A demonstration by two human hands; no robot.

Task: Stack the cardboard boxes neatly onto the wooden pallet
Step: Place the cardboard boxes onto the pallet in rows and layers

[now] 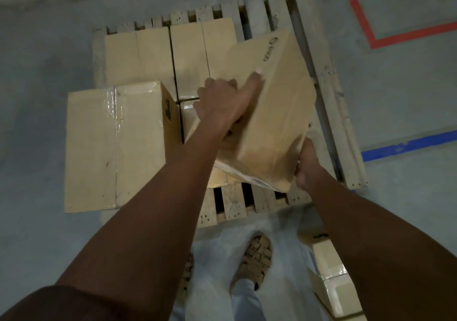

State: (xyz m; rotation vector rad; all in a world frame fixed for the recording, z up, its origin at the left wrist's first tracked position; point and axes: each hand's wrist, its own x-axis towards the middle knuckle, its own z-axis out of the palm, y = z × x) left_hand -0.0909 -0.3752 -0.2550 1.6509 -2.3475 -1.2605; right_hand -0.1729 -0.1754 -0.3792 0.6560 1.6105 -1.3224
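I hold a tilted cardboard box [277,113] over the right half of the wooden pallet [326,93]. My left hand [222,103] presses on its upper left face, with the index finger stretched along the top. My right hand [306,165] grips its near right corner from below. Two boxes [138,56] [195,58] lie flat side by side at the pallet's back. A taped box [113,147] stands higher on the near left. Another box [190,113] lies partly hidden under my left hand.
A further cardboard box [331,276] sits on the concrete floor at my right, beside my sandalled feet [257,256]. Red tape [385,36] and blue tape [405,147] mark the floor right of the pallet. Bare slats show along the pallet's right side and near edge.
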